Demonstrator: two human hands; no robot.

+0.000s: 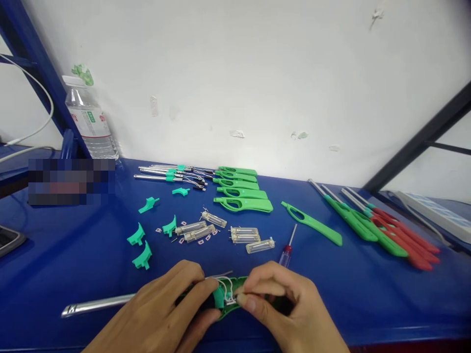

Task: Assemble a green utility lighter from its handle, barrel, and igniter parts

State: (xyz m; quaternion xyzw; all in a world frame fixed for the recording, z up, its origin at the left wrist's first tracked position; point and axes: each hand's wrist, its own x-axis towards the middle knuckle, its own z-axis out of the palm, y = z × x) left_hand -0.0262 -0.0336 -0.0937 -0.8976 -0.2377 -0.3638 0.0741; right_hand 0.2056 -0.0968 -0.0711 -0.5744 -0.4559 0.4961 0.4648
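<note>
A long-nosed lighter lies in its opened green handle shell at the table's near edge. Its metal tube sticks out to the left beneath my left hand. That hand is closed around the shell, with fingertips against a teal trigger. White wires loop up out of the shell between my hands. My right hand is closed at the shell's right part, thumb and index finger pinching a small part by the wires' ends. The pinched piece is mostly hidden. Past my right hand lies a screwdriver.
Loose teal triggers, clear fuel tanks and small pink pieces lie mid-table. Behind are metal tubes with wires and green handle shells. A single shell and whole lighters lie right. A bottle stands back left.
</note>
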